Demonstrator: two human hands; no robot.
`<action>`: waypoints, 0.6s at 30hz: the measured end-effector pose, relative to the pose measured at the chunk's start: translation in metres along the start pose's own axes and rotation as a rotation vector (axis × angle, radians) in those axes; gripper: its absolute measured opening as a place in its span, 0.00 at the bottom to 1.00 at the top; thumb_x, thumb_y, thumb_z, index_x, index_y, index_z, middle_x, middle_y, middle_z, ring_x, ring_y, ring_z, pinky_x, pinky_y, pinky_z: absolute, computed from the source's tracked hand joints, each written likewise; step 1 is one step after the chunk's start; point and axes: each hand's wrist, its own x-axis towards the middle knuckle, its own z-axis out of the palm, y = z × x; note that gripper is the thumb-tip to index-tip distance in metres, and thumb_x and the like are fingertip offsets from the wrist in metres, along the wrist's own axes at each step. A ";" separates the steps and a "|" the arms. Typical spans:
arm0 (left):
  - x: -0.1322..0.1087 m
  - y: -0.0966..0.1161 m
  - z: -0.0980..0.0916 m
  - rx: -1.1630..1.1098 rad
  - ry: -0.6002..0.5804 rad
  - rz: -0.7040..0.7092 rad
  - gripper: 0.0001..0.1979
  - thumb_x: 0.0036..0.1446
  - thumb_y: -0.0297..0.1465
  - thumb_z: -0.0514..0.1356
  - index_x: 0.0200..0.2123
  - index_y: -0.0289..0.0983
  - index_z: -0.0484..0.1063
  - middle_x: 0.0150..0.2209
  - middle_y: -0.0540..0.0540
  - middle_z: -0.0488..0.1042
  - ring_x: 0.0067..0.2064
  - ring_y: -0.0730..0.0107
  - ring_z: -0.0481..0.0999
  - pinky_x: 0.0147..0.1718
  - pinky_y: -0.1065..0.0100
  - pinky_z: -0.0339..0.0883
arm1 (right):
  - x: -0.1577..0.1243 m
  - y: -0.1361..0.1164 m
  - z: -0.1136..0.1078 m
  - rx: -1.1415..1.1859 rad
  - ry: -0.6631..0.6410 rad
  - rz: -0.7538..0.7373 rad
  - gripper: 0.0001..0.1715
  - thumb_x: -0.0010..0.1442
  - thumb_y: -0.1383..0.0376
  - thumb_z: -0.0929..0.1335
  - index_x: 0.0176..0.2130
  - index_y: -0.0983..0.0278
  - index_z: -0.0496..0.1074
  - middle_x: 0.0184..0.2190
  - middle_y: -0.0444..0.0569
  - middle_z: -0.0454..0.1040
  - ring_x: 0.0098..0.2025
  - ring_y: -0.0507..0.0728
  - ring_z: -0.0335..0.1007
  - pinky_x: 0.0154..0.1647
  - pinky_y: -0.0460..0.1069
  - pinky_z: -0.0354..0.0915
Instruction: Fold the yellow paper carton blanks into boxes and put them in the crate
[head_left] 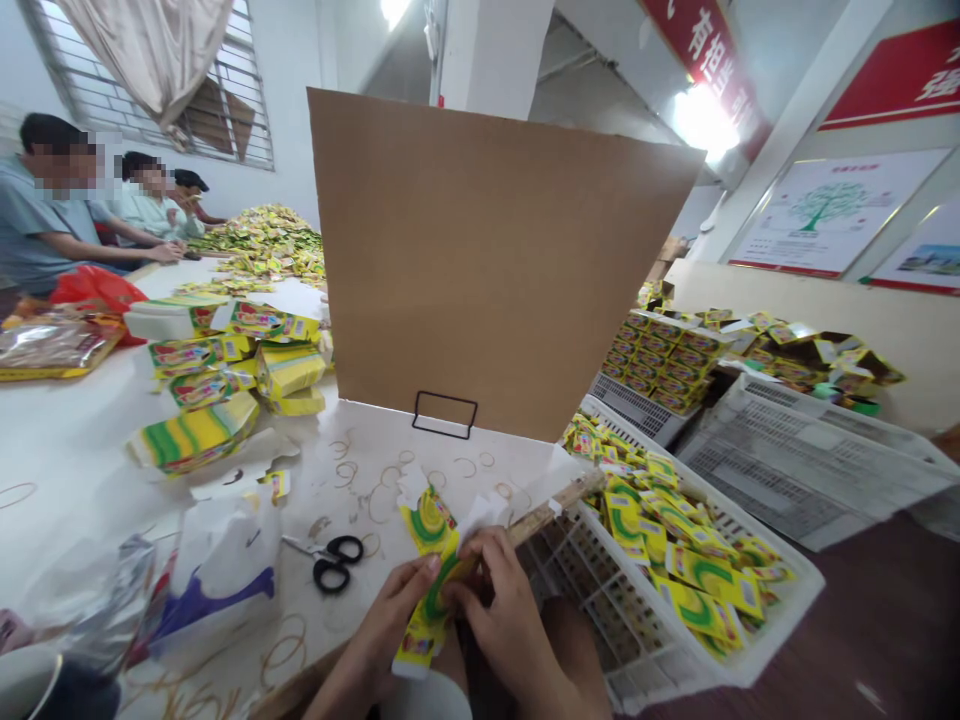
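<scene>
Low in the middle, over the table's near edge, a small yellow and green printed carton [417,636] is held between both hands. My left hand [401,595] grips its left side, the thumb pressed on the card. My right hand [501,590] has its fingers closed around the upper right part, where white flaps stick up. Just beyond lies another yellow and green carton piece [431,520]; whether it is joined to the held one I cannot tell. Black-handled scissors [336,562] rest to the left, among loose rubber bands [283,650].
A big brown cardboard sheet [480,270] stands upright on a black wire holder [444,415]. Bundled flat cartons [199,430] and a tissue pack [217,570] lie left. At right, a white crate [780,610] holds many cartons. People [45,210] sit at the far left.
</scene>
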 end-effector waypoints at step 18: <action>0.003 0.004 0.011 0.426 -0.206 0.433 0.24 0.57 0.46 0.56 0.44 0.29 0.69 0.44 0.39 0.73 0.41 0.66 0.71 0.35 0.71 0.64 | -0.010 0.009 0.005 0.332 0.097 0.253 0.24 0.60 0.50 0.64 0.40 0.69 0.70 0.36 0.53 0.72 0.36 0.55 0.67 0.41 0.48 0.63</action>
